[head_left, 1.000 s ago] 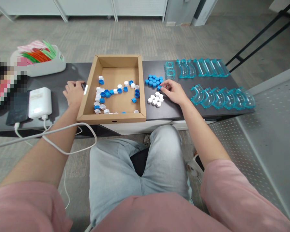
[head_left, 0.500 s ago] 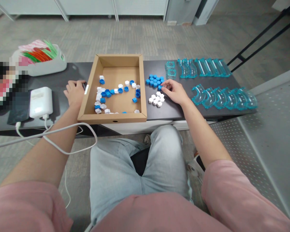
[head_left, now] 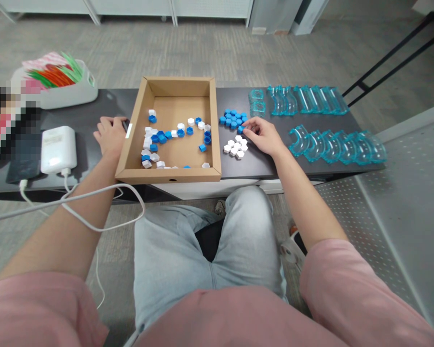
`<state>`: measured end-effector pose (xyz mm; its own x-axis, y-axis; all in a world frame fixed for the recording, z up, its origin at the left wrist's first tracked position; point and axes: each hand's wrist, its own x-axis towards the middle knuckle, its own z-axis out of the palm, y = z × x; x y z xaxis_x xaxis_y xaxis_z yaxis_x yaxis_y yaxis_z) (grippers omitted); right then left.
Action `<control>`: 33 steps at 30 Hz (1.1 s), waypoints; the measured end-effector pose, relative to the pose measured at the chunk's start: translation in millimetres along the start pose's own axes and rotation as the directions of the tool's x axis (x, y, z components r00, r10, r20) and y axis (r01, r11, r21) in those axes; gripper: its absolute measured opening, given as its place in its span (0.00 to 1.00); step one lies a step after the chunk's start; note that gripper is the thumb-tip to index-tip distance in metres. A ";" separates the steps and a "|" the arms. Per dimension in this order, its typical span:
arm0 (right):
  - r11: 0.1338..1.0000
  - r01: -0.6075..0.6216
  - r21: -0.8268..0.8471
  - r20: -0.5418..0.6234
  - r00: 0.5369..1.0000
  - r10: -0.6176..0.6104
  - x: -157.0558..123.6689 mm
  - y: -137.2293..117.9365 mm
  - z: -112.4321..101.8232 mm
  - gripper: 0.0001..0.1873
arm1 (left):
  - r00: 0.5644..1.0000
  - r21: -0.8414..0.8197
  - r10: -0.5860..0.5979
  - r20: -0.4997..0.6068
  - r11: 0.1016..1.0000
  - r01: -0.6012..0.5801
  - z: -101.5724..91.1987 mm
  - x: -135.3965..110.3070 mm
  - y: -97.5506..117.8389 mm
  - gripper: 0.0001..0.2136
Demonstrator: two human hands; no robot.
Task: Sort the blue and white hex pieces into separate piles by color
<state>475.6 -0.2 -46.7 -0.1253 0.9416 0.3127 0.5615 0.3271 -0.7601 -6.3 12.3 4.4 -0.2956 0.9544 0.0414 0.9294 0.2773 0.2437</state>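
Observation:
My right hand (head_left: 262, 135) pinches a small blue hexagonal piece (head_left: 240, 129) between thumb and fingertips. That piece sits at the near right corner of a cluster of blue hexagonal pieces (head_left: 233, 119) packed edge to edge on the table. Just nearer to me lies a cluster of white hexagonal pieces (head_left: 236, 147). Left of both clusters stands an open cardboard box (head_left: 177, 108), with blue and white pieces scattered inside. My left hand (head_left: 109, 136) rests on the table beside the box's left wall, its fingers spread. A small dark object by its fingertips is too unclear to name.
Clear teal plastic parts stand in rows on the right: curved ones (head_left: 331, 146) in front, straight ones (head_left: 321, 100) behind. On the left are a white power bank (head_left: 59, 150), a dark phone (head_left: 24, 159), a white cable (head_left: 94, 191) across my forearm and a white basket (head_left: 70, 96).
The whole view has shifted slightly. Both hands stay in nearly the same places, with the right fingertips still at the corner blue piece.

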 end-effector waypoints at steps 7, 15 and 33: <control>1.000 0.001 0.003 -0.006 1.000 -0.001 0.6 4.1 0.6 0.22 | 1.000 -0.020 0.011 -0.023 1.000 -0.012 4.1 1.8 -3.8 0.29; 1.000 0.012 -0.014 0.011 1.000 -0.011 0.3 7.5 -0.4 0.21 | 1.000 -0.014 0.014 -0.023 1.000 -0.014 5.4 3.3 -4.5 0.28; 1.000 0.002 -0.014 0.011 1.000 -0.002 -0.4 3.6 -1.2 0.24 | 1.000 -0.023 -0.002 -0.009 1.000 0.002 5.5 5.2 -4.2 0.29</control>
<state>478.6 0.5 -48.8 -0.1356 0.9417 0.3080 0.5725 0.3282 -0.7514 -10.5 16.7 -1.8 -0.2994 0.9529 0.0491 0.9236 0.2765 0.2656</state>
